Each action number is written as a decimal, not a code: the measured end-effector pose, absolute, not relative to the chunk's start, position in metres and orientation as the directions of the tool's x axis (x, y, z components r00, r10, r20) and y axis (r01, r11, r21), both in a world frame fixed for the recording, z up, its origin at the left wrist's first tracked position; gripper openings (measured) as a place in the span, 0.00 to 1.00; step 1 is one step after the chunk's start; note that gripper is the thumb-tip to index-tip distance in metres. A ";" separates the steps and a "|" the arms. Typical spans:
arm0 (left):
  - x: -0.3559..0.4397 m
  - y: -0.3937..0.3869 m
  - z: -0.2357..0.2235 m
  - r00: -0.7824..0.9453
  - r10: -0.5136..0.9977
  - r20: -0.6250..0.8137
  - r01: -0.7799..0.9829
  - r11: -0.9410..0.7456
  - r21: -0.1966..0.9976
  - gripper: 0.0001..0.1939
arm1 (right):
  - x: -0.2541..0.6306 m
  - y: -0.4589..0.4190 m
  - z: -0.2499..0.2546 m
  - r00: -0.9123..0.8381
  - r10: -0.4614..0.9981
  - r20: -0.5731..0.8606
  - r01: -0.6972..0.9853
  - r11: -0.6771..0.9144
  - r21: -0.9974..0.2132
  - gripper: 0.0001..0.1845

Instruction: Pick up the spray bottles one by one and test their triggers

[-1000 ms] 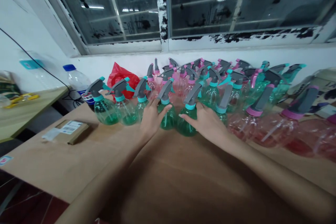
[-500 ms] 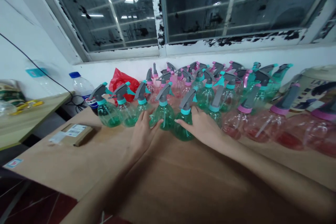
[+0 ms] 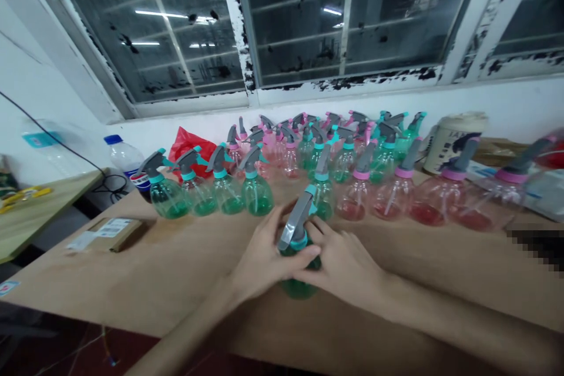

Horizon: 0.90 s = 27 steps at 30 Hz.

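1. At a brown table (image 3: 176,270) below a barred window (image 3: 343,23), two bare hands close around one green spray bottle (image 3: 299,241), seen from the head view at the front of the table, nearer the person than the rows behind it.

2. Left hand (image 3: 259,255) wraps the bottle's left side, its thumb laid across the front just under the turquoise collar. Right hand (image 3: 348,261) grips the other side, fingers bent beside the collar and thumb below the left one. From where I stand, I cannot tell whether the bottle's base touches the wood.

3. To the left of the grip, four green bottles (image 3: 258,195) with grey spray heads line up, each with some liquid low inside. A red plastic bag (image 3: 189,153) shows behind them.

4. To the right, another green bottle (image 3: 324,194) heads a row of pink bottles (image 3: 394,194). More pink and green sprayers crowd together near the wall.

5. Near the table's left side lies a flat cardboard packet (image 3: 106,232) with a white label; a blue-capped drink bottle (image 3: 123,155) stands by the wall.
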State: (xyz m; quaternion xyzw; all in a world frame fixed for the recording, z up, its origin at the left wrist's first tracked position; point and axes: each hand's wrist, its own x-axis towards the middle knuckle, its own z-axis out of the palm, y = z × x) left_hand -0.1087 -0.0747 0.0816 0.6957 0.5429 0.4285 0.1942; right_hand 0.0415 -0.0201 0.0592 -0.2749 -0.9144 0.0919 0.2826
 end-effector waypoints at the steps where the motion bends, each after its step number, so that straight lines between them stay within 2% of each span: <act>1: -0.101 -0.073 0.082 0.050 0.926 0.375 0.558 -0.337 0.758 0.31 | 0.047 -0.022 0.059 -0.688 0.557 0.466 0.445 0.830 -0.336 0.30; 5: -0.071 -0.061 0.082 0.052 0.925 0.377 0.451 -0.359 0.817 0.22 | 0.066 -0.023 0.059 -0.664 0.578 0.473 0.455 0.816 -0.358 0.34; 10: -0.041 -0.038 0.085 0.073 0.910 0.409 0.489 -0.389 0.780 0.10 | 0.089 -0.009 0.052 -0.624 0.579 0.525 0.494 0.813 -0.309 0.40; 13: -0.030 -0.020 0.082 0.082 0.904 0.420 0.458 -0.408 0.789 0.10 | 0.106 0.007 0.044 -0.648 0.522 0.554 0.440 0.851 -0.287 0.38; 16: -0.022 -0.002 0.078 0.071 0.908 0.413 0.430 -0.401 0.809 0.10 | 0.127 0.026 0.033 -0.712 0.477 0.515 0.364 0.878 -0.309 0.35; 21: -0.018 0.015 0.077 0.084 0.909 0.408 0.434 -0.402 0.807 0.11 | 0.162 0.048 0.005 -0.747 0.512 0.424 0.418 0.857 -0.301 0.34; 27: -0.025 0.021 0.080 0.057 0.913 0.405 0.484 -0.380 0.788 0.05 | 0.172 0.062 -0.020 -0.765 0.511 0.391 0.415 0.857 -0.307 0.26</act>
